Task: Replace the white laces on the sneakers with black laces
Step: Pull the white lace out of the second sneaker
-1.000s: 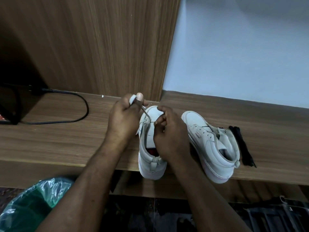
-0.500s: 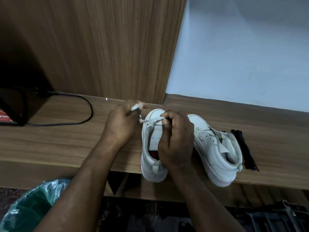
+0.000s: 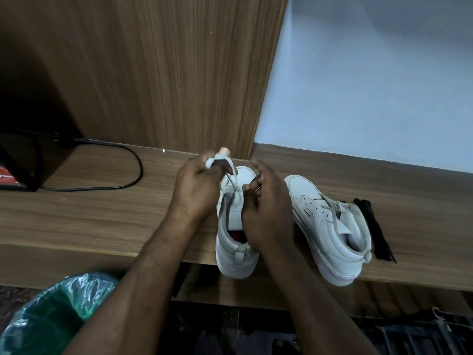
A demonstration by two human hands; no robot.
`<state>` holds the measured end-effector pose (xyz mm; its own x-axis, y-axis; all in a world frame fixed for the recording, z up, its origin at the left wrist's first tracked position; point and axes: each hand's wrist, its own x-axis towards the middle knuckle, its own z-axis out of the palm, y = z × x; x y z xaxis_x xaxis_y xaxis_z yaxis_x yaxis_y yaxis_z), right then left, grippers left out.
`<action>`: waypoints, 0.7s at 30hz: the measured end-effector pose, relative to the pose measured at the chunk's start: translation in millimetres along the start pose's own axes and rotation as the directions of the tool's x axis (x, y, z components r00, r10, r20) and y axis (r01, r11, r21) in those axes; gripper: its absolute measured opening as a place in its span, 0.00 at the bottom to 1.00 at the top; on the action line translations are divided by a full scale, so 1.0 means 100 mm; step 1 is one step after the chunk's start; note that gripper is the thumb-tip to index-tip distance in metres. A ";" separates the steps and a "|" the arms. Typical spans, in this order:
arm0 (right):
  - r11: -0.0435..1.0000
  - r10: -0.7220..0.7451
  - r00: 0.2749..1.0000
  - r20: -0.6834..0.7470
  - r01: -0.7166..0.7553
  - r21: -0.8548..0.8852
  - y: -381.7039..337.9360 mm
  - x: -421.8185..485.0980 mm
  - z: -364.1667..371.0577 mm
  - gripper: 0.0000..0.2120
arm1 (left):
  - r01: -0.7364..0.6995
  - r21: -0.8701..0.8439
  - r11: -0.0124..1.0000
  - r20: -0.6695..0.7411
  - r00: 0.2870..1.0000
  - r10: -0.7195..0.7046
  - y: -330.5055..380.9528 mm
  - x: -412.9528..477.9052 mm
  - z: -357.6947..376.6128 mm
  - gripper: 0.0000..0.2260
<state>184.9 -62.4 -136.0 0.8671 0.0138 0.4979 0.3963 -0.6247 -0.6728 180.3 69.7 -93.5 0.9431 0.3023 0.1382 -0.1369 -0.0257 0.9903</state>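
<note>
L hand fisted on white lace; R hand curled on sneaker, heel overhanging bench front edge.

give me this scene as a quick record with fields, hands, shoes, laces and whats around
near sneaker: upright on the wooden shelf, heel over the front edge
left hand: grips a white lace that runs down to the near sneaker's eyelets
right hand: on the near sneaker, fingers curled at the eyelets; what they pinch is hidden
other sneaker: on the shelf, right of the near one
black laces: bundled on the shelf, right of the other sneaker
around: black cable on the shelf; green plastic bag below
</note>
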 end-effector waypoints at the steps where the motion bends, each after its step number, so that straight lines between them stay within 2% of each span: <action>1: 0.999 -0.008 0.998 0.063 0.011 -0.042 -0.01 0.02 -0.01 0.24 | 0.002 -0.108 0.994 0.023 1.000 0.000 0.05 -0.02 0.00 0.20; 4: 0.988 -0.052 0.986 0.161 0.074 -0.135 -0.02 0.05 -0.04 0.21 | -0.014 -0.377 0.926 0.102 0.993 0.057 0.19 -0.04 -0.05 0.18; 7: 0.988 -0.059 0.986 0.157 0.080 -0.131 0.00 0.05 -0.01 0.11 | -0.044 -0.474 0.879 0.048 0.996 0.075 0.19 0.00 -0.13 0.20; 9: 0.993 -0.083 0.994 0.067 0.089 -0.082 0.02 0.02 0.01 0.07 | -0.035 -0.346 0.937 -0.046 0.999 0.020 0.12 0.03 -0.16 0.20; 11: 0.994 -0.107 0.989 -0.104 0.105 -0.022 0.03 -0.03 0.01 0.04 | 0.013 -0.038 0.999 -0.118 0.993 -0.017 0.02 0.07 -0.19 0.17; 13: 0.989 -0.140 0.962 -0.234 0.146 0.008 0.01 -0.07 0.01 0.06 | 0.016 0.267 0.964 -0.029 1.000 -0.009 -0.09 0.09 -0.22 0.12; 14: 0.982 -0.177 0.947 -0.267 0.188 0.013 0.00 -0.08 0.01 0.07 | -0.015 0.351 0.936 0.043 0.999 0.000 -0.11 0.08 -0.22 0.10; 17: 0.956 -0.271 0.915 -0.298 0.292 0.028 -0.01 -0.07 0.01 0.06 | -0.148 0.427 0.892 0.216 0.975 0.058 -0.10 0.03 -0.12 0.08; 21: 0.939 -0.311 0.904 -0.294 0.339 0.048 -0.01 -0.06 0.01 0.07 | -0.348 0.523 0.778 0.397 0.907 0.139 -0.12 0.03 -0.02 0.10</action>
<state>179.2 -60.9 -138.9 0.5716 -0.0223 0.8202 0.6811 -0.5446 -0.4895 184.2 73.2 -105.1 0.9570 -0.1074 0.2696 -0.2760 -0.6235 0.7315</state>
